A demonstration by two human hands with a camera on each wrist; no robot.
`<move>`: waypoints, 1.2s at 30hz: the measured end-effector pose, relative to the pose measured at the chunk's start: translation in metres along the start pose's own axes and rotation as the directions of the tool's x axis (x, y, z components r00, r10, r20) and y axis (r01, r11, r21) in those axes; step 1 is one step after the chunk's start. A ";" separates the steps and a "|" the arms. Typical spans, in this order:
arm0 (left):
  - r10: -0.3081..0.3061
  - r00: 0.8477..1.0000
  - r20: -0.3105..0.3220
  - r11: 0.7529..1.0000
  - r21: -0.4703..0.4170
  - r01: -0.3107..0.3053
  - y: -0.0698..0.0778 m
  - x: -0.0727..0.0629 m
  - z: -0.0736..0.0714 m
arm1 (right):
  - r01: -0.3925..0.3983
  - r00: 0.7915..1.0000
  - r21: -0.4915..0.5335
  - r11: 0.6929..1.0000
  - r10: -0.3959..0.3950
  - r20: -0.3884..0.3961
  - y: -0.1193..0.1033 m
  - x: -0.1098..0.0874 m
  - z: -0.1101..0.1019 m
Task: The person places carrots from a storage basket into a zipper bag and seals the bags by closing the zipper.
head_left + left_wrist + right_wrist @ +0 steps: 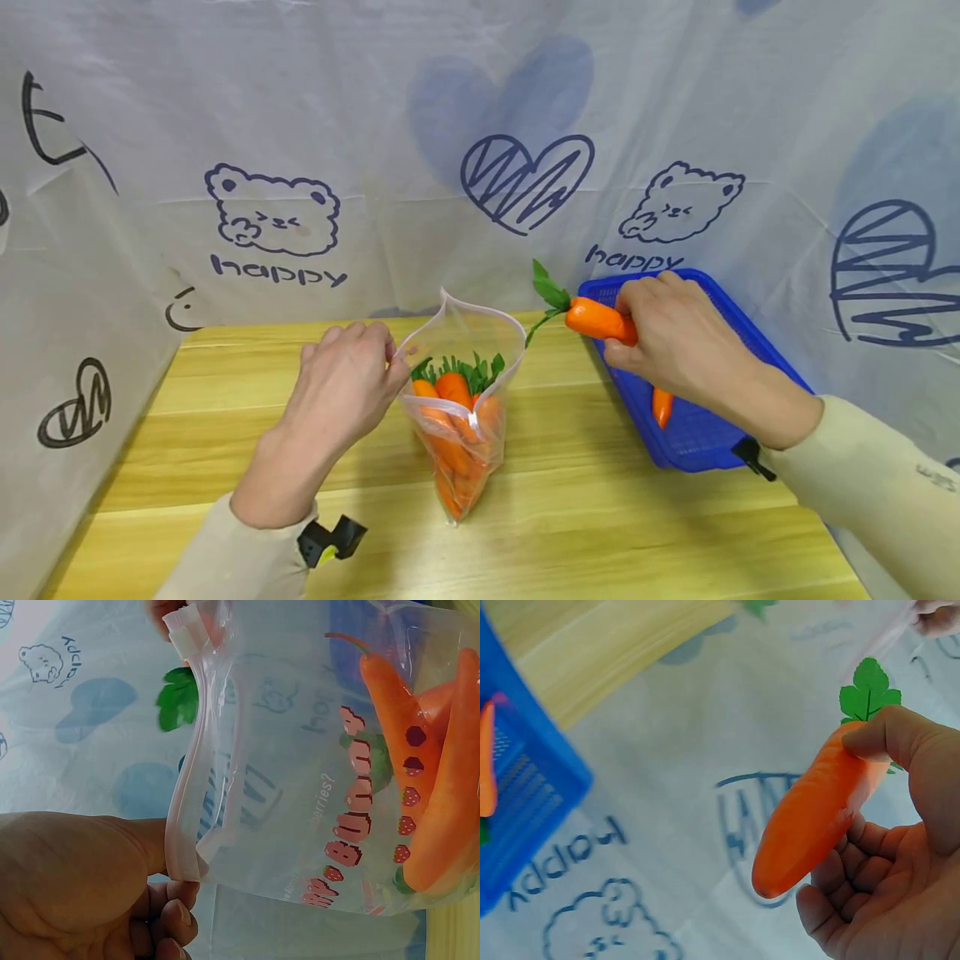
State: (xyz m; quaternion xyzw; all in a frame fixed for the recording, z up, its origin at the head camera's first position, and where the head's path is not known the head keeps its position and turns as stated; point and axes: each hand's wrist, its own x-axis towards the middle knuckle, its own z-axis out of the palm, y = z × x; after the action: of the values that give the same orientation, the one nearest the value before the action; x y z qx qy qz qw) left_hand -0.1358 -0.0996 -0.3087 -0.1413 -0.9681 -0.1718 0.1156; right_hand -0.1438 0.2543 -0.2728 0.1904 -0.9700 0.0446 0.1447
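Note:
My left hand (341,379) pinches the left corner of the rim of a clear zip bag (497,446). The bag stands on the table with its mouth spread wide. Inside are several orange carrots (450,450), green tops upward. In the left wrist view, thumb and fingers grip the bag's edge, and pink printing crosses the film. My right hand (675,329) holds another carrot (592,319) above the basket's near-left side. That carrot's green leaves (870,694) point left toward the bag mouth, level with its upper rim.
A blue plastic basket (693,460) sits at the right, partly under my right forearm, with an orange carrot (662,407) in it. The wood-grain table (247,475) meets a white printed cloth (390,108) at the back and sides.

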 end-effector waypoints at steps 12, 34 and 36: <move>0.015 1.000 -0.014 1.000 -0.014 -0.015 0.004 0.001 0.003 | 0.048 0.975 -0.010 0.999 -0.045 0.216 -0.050 0.022 -0.027; 0.034 0.999 -0.031 0.998 -0.052 -0.036 0.016 0.002 0.013 | -0.023 0.711 0.100 0.995 -0.054 0.701 -0.103 0.110 0.002; 0.042 0.999 -0.030 0.998 -0.053 -0.044 0.017 0.001 0.013 | -0.047 0.709 0.122 0.991 -0.053 0.703 -0.105 0.115 0.013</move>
State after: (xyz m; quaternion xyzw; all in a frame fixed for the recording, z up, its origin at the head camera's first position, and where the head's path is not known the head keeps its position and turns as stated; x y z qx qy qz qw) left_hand -0.1338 -0.0787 -0.3155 -0.1627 -0.9581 -0.1973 0.1292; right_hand -0.2092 0.1141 -0.2477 0.2035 -0.9464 0.0320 -0.2487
